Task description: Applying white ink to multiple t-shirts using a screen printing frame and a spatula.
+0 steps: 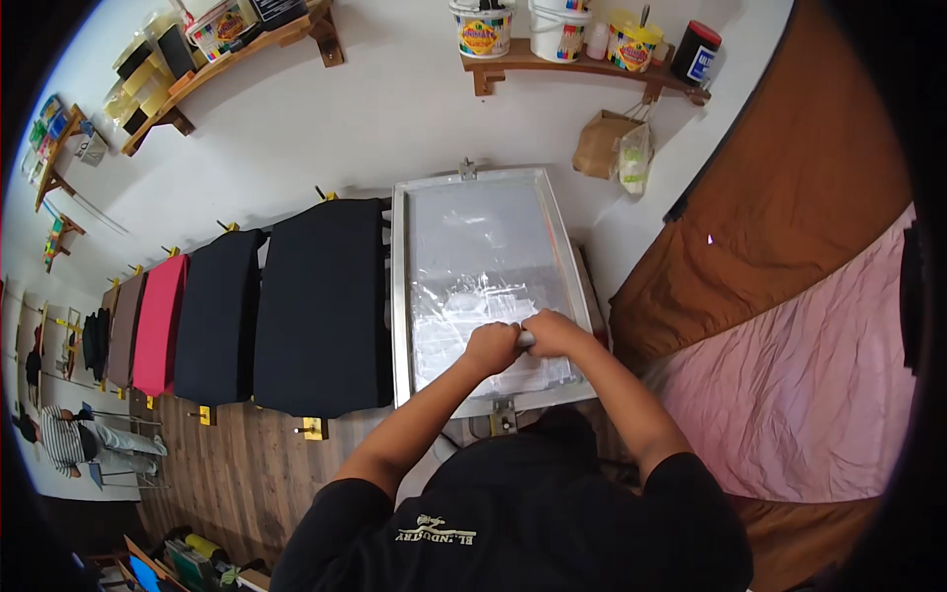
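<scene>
your grip: left hand (492,348) + right hand (553,333) curled tight round a pale handle (526,338) | handle's over the screen-printing frame's (400,296) near half | two-handed probably for even pressure; near clamp (504,416) likely stops sliding

It's a screen-printing workshop: a metal-framed mesh screen (483,227) lies flat here, a long row of cloth-covered boards (321,306) in black, red and brown runs away to the left, and up there, on the wooden wall shelf (533,67), stand tubs (559,37) with colourful labels (483,39)!
</scene>
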The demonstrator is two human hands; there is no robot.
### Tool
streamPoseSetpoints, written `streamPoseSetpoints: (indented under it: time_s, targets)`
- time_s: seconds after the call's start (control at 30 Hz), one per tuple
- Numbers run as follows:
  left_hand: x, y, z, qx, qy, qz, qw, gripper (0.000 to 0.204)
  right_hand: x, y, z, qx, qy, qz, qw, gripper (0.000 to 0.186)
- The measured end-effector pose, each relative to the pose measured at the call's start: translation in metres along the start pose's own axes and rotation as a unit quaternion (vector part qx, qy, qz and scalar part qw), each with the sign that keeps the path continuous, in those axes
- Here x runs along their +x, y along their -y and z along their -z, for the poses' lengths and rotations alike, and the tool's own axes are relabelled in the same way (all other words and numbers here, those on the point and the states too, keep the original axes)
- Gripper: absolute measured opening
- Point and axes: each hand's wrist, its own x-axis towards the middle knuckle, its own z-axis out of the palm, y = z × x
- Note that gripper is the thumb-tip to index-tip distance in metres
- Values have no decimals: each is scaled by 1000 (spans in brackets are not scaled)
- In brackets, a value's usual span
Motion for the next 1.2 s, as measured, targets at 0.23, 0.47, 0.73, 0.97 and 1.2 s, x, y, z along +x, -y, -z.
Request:
streamPoseSetpoints:
  time_s: [0.23, 0.47, 0.73, 0.97, 1.2]
  targets:
    - [25, -1, 6, 80, 50, 67, 993, 30, 15, -9, 4, -1, 24, 35, 999, 31]
    - [28, -8, -3, 128, 51, 30, 990, 25, 7, -14, -6, -10, -24, 57, 998, 30]
    - [-9, -15, -18, 125, -38, -51, 990, 12, -27, 5, -21, -35, -50, 63, 996, 25]
    - [-37, -31, -32, 113, -75, -50, 989, 7, -57, 20, -34, -30, -64, 61, 996, 18]
    - [-27, -24, -22, 78, -18, -38, 996, 18, -45, 9, -24, -15, -37, 58, 998, 22]
